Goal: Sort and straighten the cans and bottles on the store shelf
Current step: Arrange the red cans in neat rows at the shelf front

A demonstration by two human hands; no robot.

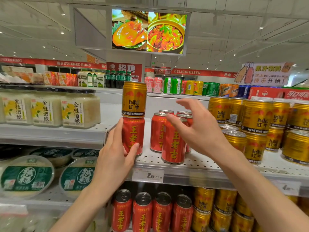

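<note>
My left hand [115, 158] grips a red can [133, 131] standing at the left end of the perforated white shelf [197, 162]. A gold Red Bull can [134, 99] is stacked upright on top of that red can. My right hand [199, 129] hovers open, fingers spread, in front of a group of several red cans [172, 144], touching none of them as far as I can tell. Stacked gold Red Bull cans [255, 118] fill the right part of the same shelf.
Jars of rice wine [78, 109] stand on the shelf to the left, with round green-lidded tubs [28, 176] below them. The lower shelf holds red cans [142, 211] and gold cans [222, 210]. A price tag [148, 175] hangs on the shelf edge.
</note>
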